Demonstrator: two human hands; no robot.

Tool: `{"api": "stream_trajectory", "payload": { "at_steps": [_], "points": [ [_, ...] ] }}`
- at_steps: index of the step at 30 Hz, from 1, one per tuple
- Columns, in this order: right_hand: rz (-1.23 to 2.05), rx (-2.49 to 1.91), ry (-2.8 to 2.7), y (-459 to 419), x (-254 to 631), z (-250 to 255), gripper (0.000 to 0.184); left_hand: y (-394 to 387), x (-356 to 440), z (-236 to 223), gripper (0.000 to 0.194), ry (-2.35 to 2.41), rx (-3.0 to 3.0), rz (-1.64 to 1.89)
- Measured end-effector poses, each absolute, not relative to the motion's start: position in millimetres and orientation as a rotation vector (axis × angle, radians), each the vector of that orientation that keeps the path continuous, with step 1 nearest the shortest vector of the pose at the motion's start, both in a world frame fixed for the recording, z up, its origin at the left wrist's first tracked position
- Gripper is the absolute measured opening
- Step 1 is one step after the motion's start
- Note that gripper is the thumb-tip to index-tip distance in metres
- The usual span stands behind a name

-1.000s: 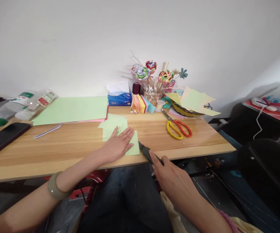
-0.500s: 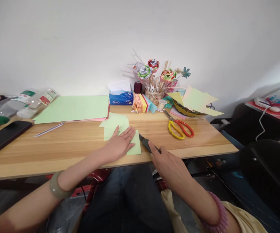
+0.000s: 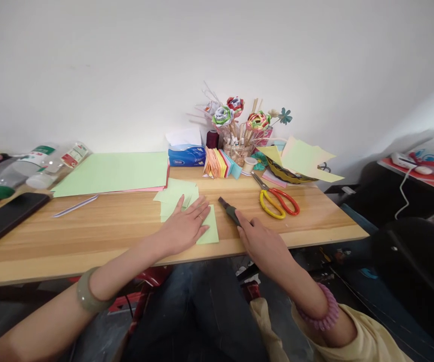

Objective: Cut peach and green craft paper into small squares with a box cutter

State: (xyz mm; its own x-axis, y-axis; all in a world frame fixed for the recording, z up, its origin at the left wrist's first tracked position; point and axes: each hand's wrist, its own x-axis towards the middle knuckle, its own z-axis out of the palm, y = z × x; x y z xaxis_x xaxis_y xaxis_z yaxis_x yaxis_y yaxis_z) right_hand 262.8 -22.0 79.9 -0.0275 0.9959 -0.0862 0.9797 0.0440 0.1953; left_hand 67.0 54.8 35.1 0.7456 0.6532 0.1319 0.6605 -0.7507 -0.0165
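Observation:
My left hand [image 3: 183, 227] lies flat with its fingers spread, pressing on a small light-green sheet of paper [image 3: 212, 229] near the table's front edge. Under and behind that hand, several more small green paper pieces [image 3: 174, 192] overlap, partly covered by it. In my right hand [image 3: 264, 246] is a dark green utility knife [image 3: 231, 211], the fingers wrapped round its handle. Its front end points away and to the left, just right of the sheet and apart from it.
Scissors [image 3: 275, 198] with yellow and red handles lie to the right. Large green sheets [image 3: 115, 171], a dark phone [image 3: 8, 221] and plastic bottles [image 3: 28, 166] occupy the left. Behind stand a tissue pack [image 3: 187, 156], folded coloured papers [image 3: 217, 163] and paper flowers [image 3: 258, 120].
My right hand has drawn the utility knife slightly to the right, away from the sheet's edge. My left hand stays pressed on the paper. The view has tipped slightly.

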Motion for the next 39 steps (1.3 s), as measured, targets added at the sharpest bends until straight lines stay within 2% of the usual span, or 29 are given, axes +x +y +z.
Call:
{"api": "stream_trajectory", "payload": {
  "at_steps": [11,17,21,24,26,32,37,39],
  "points": [
    [0.347,2.264,1.962,-15.3,289.4,72.6,0.046,111.6,126.7,65.6,0.049,-1.369,-2.769,-0.346],
    [0.400,2.278,2.010,-1.5,297.5,66.1,0.045,129.7,62.9,78.1,0.040,-1.367,-2.784,-0.410],
    [0.445,2.279,2.071,6.2,296.5,62.6,0.044,117.4,21.6,59.5,0.055,-1.365,-2.827,-0.339],
    [0.478,2.266,2.136,11.0,296.5,61.3,0.042,110.3,11.4,47.3,0.038,-1.312,-2.864,-0.375],
    [0.501,2.258,2.190,13.1,297.1,61.0,0.040,110.1,10.9,45.6,0.033,-1.284,-2.871,-0.450],
    [0.564,2.243,2.439,10.6,293.0,59.5,0.046,105.0,11.5,63.2,0.034,-1.218,-2.787,-0.835],
    [0.490,2.023,2.839,-6.5,272.8,53.4,0.057,61.2,10.6,67.1,0.032,-0.759,-2.947,-1.122],
    [0.435,1.851,2.997,-16.5,262.0,50.2,0.054,41.6,8.1,60.6,0.031,-0.635,-3.034,-1.132]
  ]
}}
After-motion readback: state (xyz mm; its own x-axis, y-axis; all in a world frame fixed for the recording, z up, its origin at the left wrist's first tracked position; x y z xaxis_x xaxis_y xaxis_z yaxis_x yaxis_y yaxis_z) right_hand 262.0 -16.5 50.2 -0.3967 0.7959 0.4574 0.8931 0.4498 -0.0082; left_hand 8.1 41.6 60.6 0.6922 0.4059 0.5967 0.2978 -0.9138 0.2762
